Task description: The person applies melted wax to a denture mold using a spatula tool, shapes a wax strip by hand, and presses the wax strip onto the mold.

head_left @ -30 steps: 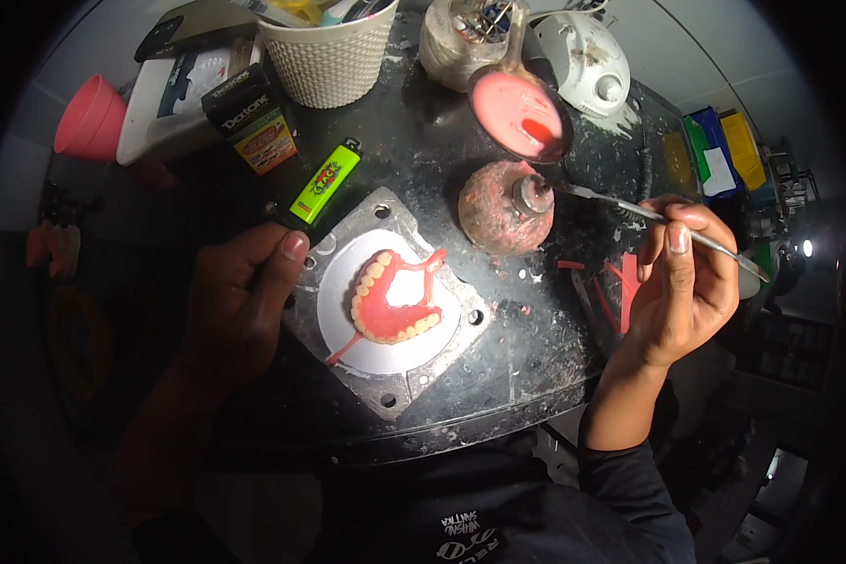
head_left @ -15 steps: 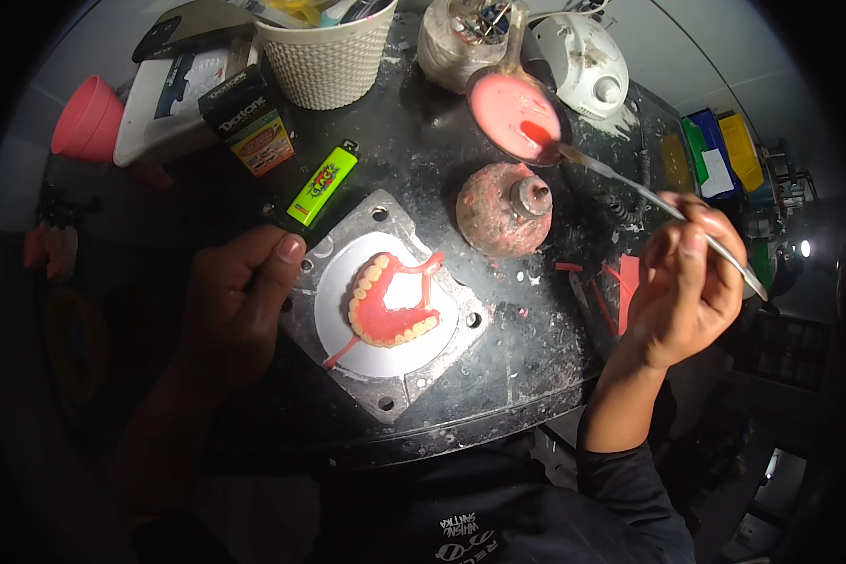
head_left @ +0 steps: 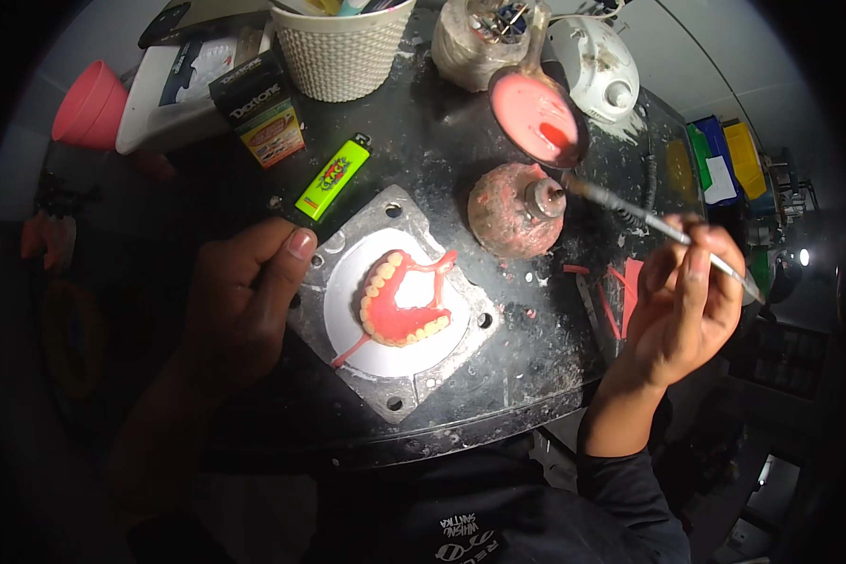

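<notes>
A right hand (head_left: 683, 315) pinches a slender metal wax spatula (head_left: 641, 215) between its fingers, long axis slanting up-left toward the burner (head_left: 506, 224); left of it, the pink denture (head_left: 393, 318) rests on a white disc (head_left: 341, 299). Nearer the denture, the left hand (head_left: 244, 299) sits with fingers curled together.

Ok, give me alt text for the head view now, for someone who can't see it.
The right hand holds a slim metal tool, its tip near a round burner and a pink-filled pan. A pink denture lies on a white disc on a metal plate; the left hand curls at the plate's edge, by a green lighter.
</notes>
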A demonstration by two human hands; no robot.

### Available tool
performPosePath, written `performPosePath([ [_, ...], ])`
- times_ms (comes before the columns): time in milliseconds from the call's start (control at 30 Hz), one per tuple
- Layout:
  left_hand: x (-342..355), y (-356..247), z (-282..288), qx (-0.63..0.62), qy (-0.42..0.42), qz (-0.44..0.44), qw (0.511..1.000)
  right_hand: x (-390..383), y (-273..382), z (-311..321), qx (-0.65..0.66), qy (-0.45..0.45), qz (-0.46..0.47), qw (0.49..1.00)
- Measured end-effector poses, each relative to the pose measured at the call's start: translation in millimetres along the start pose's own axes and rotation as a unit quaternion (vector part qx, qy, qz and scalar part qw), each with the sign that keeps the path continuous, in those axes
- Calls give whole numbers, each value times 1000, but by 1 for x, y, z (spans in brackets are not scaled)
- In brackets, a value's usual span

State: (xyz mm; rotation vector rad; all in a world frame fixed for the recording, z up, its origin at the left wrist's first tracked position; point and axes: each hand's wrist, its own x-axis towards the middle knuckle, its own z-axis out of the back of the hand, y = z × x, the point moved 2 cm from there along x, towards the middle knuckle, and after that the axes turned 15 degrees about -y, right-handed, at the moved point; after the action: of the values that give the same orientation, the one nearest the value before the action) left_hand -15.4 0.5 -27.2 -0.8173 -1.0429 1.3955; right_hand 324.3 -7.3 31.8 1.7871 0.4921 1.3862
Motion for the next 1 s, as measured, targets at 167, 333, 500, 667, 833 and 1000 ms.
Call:
performPosePath([
  [167, 0, -1, 1, 2, 3, -11, 1000, -32, 17, -20, -75, 43, -27, 996],
  [333, 0, 1, 0, -7, 1, -9, 1000, -33, 13, -29, -131, 145, 35, 980],
  [500, 0, 1, 0, -8, 2, -7, 1000, -35, 9, -29, -131, 152, 27, 979],
  [667, 0, 1, 0, -10, 1, -13, 1000, -36, 10, -28, -120, 144, 14, 982],
  [833, 1, 1, -1, -14, 3, -16, 1000, -37, 9, -27, -112, 136, 7, 984],
  [1000, 1, 0, 0, -11, 4, -15, 1000, -39, 9, -26, -117, 119, -28, 986],
])
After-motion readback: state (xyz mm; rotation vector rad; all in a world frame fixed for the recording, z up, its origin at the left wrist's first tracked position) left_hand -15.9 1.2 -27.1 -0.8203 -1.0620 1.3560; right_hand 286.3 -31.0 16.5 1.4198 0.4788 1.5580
